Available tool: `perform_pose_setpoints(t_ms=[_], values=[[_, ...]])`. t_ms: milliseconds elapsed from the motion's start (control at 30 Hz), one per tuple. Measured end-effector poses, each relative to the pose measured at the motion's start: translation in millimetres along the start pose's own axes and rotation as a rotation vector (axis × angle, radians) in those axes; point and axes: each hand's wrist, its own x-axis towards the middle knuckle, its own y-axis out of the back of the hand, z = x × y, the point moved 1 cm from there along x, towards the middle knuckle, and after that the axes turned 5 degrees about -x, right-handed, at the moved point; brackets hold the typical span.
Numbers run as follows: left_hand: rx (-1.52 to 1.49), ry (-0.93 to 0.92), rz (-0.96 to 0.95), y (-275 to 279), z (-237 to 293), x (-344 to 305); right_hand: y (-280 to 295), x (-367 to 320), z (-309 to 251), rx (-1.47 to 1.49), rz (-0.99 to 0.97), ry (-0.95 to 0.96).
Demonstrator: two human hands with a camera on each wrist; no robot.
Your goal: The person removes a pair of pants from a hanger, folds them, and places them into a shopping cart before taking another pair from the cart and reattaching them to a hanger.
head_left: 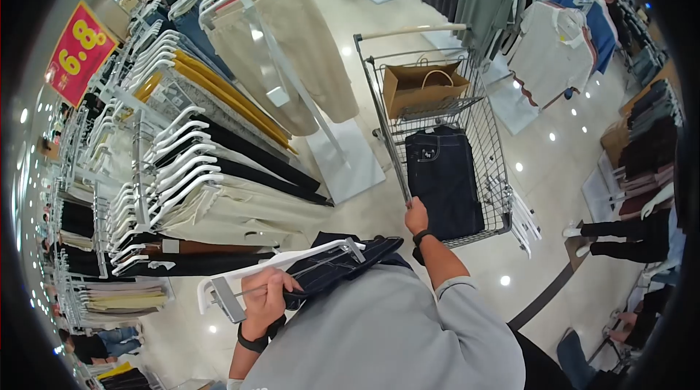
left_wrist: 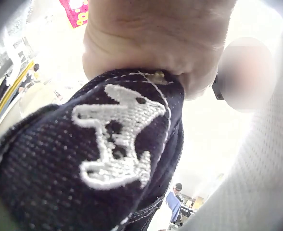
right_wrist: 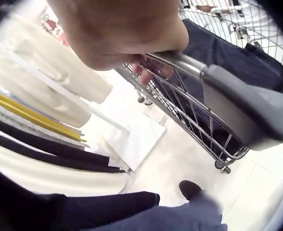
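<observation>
My left hand (head_left: 264,302) holds a white trouser hanger (head_left: 292,257) with metal clips, its fingers curled at the thin bar. Dark navy jeans (head_left: 332,273) lie along the hanger against my grey shirt. Close up in the left wrist view, a white embroidered animal figure (left_wrist: 122,139) shows on the denim, right under the hand. With my right hand (head_left: 416,215) I grip the side rail of a wire shopping cart (head_left: 503,204). In the right wrist view its fingers (right_wrist: 146,74) curl round the metal rail (right_wrist: 185,62). Another pair of dark jeans (head_left: 445,186) lies folded in the cart.
A brown paper bag (head_left: 405,95) stands in the cart's far part. At left, racks hold trousers on white hangers (head_left: 186,164), with a rack's white base plate (head_left: 346,164) on the floor. Shirts (head_left: 550,47) hang at the back right; a mannequin's legs (head_left: 627,237) stand at right.
</observation>
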Motion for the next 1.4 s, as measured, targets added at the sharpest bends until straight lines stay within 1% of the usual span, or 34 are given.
perform_pose_setpoints(t_ms=[33, 67, 100, 133, 200, 233, 267, 333, 400, 433, 467, 533, 600, 633, 700, 733, 800, 867, 900, 933, 1000, 1033, 1100, 1133, 1200, 1233, 1300, 1333, 1400], values=[[0.037, -0.045, -0.025, 5, -3, -1, -6, 7, 6, 0.001, 0.02, 0.014], [0.027, -0.04, -0.029, 11, -6, -6, -11, 15, 12, -0.004, -0.051, -0.028], [0.034, -0.056, -0.043, 16, -9, -11, -7, 16, 4, -0.011, -0.129, -0.074], [0.041, -0.064, -0.059, 22, -11, -17, -3, 14, -3, -0.018, -0.119, -0.066], [0.035, -0.066, -0.074, 29, -4, -28, 15, -1, -23, -0.105, 0.316, 0.002], [0.037, -0.074, -0.093, 33, -6, -33, 38, -9, -57, -0.063, 0.389, 0.097], [0.029, -0.079, -0.087, 36, -10, -38, 60, -20, -88, -0.069, 0.394, 0.104], [0.0, -0.036, -0.127, 39, -16, -46, 96, -45, -142, 0.369, -0.045, 0.116], [-0.034, -0.029, -0.174, 39, -15, -51, 121, -78, -186, 0.384, -0.401, 0.268], [-0.017, -0.064, -0.219, 36, -3, -52, 126, -96, -197, 0.43, -0.539, 0.37], [0.0, -0.113, -0.264, 37, -3, -51, 122, -108, -209, 0.473, -0.666, 0.482], [-0.02, -0.125, -0.337, 38, -9, -54, 125, -144, -234, 0.546, -0.99, 0.36], [-0.093, -0.074, -0.351, 37, -10, -61, 138, -174, -259, 0.482, -1.207, 0.443], [-0.084, -0.08, -0.364, 38, -16, -64, 146, -187, -268, 0.476, -1.194, 0.422], [-0.124, -0.059, -0.361, 39, -14, -74, 159, -211, -280, 0.447, -1.356, 0.333], [-0.146, -0.031, -0.342, 41, -16, -77, 155, -216, -280, 0.443, -1.346, 0.332], [-0.181, -0.018, -0.33, 42, -17, -83, 152, -228, -281, 0.609, -1.386, 0.389], [-0.259, -0.011, -0.259, 42, -16, -88, 157, -231, -284, 0.589, -1.351, 0.391], [-0.184, -0.125, -0.237, 43, -18, -88, 159, -230, -285, 0.58, -1.272, 0.366], [-0.193, -0.121, -0.135, 39, -15, -92, 162, -228, -286, 0.571, -1.196, 0.342], [-0.116, 0.0, -0.019, 42, -9, -93, 164, -216, -280, 0.681, -0.957, 0.278], [-0.12, 0.006, -0.014, 43, -6, -97, 169, -209, -277, 0.748, -0.825, 0.238], [-0.128, -0.005, 0.024, 40, -2, -103, 190, -182, -262, 0.596, -0.589, 0.266], [-0.132, 0.001, 0.03, 36, -1, -107, 194, -175, -253, 0.591, -0.595, 0.264], [-0.16, 0.055, 0.029, 25, -1, -115, 201, -157, -230, 0.643, -0.246, 0.126], [-0.155, 0.054, 0.037, 17, 1, -115, 201, -151, -216, 0.646, -0.253, 0.132], [-0.146, -0.023, 0.031, -4, 8, -115, 203, -144, -181, 0.597, -0.083, 0.097], [-0.14, -0.026, 0.029, -14, 11, -113, 204, -139, -164, 0.604, -0.082, 0.098], [-0.088, -0.002, 0.04, -35, 17, -110, 210, -129, -126, 0.594, -0.052, 0.019]])
